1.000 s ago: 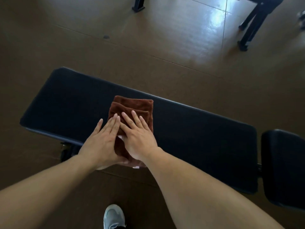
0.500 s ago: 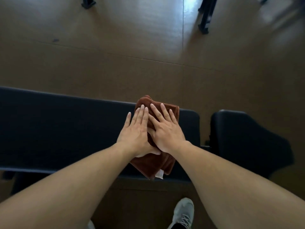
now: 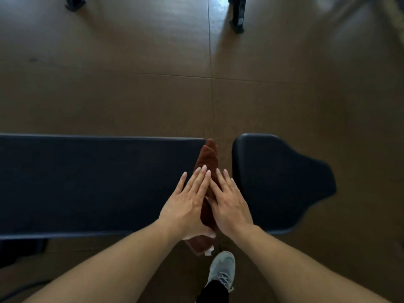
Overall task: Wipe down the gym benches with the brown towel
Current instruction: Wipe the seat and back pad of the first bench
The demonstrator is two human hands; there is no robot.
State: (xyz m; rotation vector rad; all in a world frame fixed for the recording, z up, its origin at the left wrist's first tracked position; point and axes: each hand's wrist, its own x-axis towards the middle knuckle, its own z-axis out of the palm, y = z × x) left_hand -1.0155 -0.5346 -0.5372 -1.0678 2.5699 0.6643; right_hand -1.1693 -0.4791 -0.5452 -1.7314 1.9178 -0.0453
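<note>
The brown towel (image 3: 208, 158) lies folded over the right end of the long black bench pad (image 3: 87, 182), draping into the gap beside the separate seat pad (image 3: 277, 182). My left hand (image 3: 188, 204) lies flat on the towel with straight fingers, its thumb under the towel's near edge. My right hand (image 3: 229, 204) presses flat next to it, fingers straight and spread, over the gap. The towel's near end with a white tag hangs below the bench edge.
Brown tiled floor surrounds the bench. Black legs of other equipment (image 3: 237, 16) stand at the far top, with another foot (image 3: 74, 3) at top left. My grey shoe (image 3: 222, 270) is on the floor just below the hands.
Both hands have slid the towel rightwards along the long pad, from its middle to its right end, where it now folds over the edge into the gap.
</note>
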